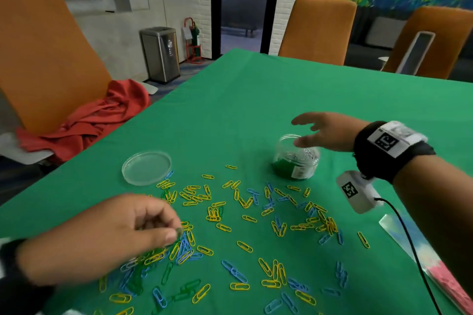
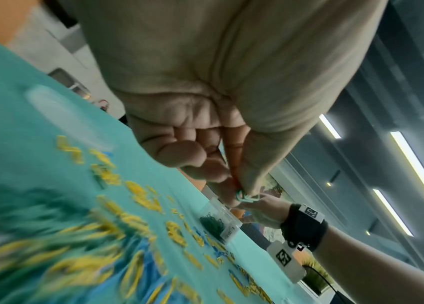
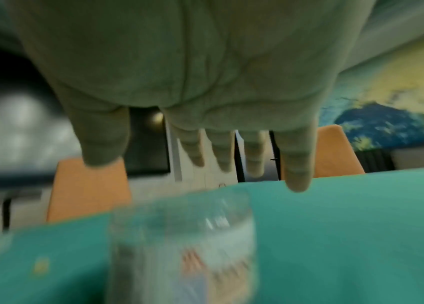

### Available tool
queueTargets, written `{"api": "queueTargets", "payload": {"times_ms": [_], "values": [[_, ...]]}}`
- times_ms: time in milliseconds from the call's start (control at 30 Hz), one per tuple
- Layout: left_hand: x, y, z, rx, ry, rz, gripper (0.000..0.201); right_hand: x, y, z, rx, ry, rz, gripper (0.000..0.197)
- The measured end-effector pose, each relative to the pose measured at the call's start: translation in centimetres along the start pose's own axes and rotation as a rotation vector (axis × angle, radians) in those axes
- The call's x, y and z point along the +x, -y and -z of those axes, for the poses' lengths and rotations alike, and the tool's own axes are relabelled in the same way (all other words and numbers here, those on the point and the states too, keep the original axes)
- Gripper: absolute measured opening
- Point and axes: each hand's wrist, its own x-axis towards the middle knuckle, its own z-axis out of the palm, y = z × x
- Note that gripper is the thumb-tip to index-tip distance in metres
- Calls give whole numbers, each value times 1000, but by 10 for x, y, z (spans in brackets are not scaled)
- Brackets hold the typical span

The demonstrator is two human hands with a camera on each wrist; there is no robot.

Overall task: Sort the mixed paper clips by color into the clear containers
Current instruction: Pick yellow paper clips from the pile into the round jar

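Yellow, blue and green paper clips (image 1: 245, 227) lie scattered over the green tablecloth (image 1: 281, 100). My left hand (image 1: 176, 234) hovers over the near-left pile and pinches a green clip (image 2: 244, 197) between thumb and fingertips. A clear round jar (image 1: 295, 158) holding green clips stands at mid-right; in the right wrist view this jar (image 3: 182, 242) is blurred. My right hand (image 1: 304, 130) floats just above the jar's mouth with straight, spread fingers (image 3: 296, 164), holding nothing. A clear shallow lid (image 1: 146, 167) lies to the jar's left.
Orange chairs (image 1: 317, 30) stand around the table, one at the left with a red cloth (image 1: 97, 120) draped on it. A colourful plastic sleeve (image 1: 432, 261) lies at the table's right edge. A black cable (image 1: 417, 256) trails from my right wrist device.
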Motion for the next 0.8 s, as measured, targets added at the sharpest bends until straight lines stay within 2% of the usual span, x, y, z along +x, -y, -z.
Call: {"api": "queueTargets", "payload": {"times_ms": [33,67,100,300,467,667,800], "values": [[15,-10,0,30,11,-35,10,1,-2,-9,-67,79,-35,80],[31,-20,-2,65,13,-67,6,2,-2,-20,-121,137,-53,96],[49,-30,-5,90,9,-95,8,2,-3,-31,-153,170,-56,103],[166,-60,-40,193,-127,-231,12,8,-15,-52,77,173,-79,97],[236,-90,-64,278,-290,-321,4,12,-18,-53,147,143,-97,100],[260,-93,-82,583,-197,-267,10,13,-19,-55,187,118,-103,96],[257,-96,-73,708,-149,-325,19,17,-19,-58,177,115,-117,99]]}}
